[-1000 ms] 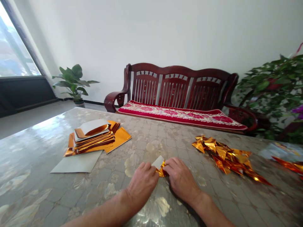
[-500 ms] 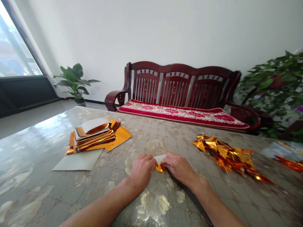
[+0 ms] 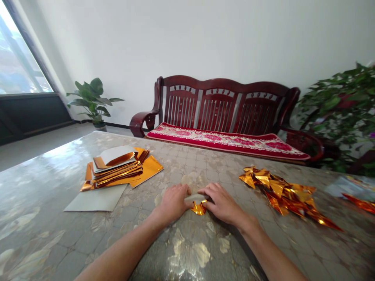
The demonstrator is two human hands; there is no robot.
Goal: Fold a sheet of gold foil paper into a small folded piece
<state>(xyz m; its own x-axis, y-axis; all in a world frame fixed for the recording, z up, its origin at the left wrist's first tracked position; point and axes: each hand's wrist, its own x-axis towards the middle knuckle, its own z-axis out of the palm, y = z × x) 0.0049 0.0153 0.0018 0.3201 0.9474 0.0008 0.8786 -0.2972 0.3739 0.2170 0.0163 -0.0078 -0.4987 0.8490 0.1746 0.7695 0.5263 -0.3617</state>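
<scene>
A small piece of gold foil paper [image 3: 199, 205] with a white back lies on the glossy table [image 3: 58, 234] between my hands. My left hand [image 3: 172, 203] presses its left side with curled fingers. Fingers of my right hand [image 3: 222, 203] pinch and flatten its right side. Only a gold corner and a white flap show between the fingers.
A stack of flat gold foil sheets [image 3: 117, 168] sits at the left, with a white sheet [image 3: 95, 198] in front of it. A heap of folded gold pieces [image 3: 285, 194] lies at the right. A red wooden bench [image 3: 219, 117] stands beyond the table, with potted plants at both sides.
Both hands have moved a little farther from me. The white flap that stood up has been pressed down flat onto the gold piece.
</scene>
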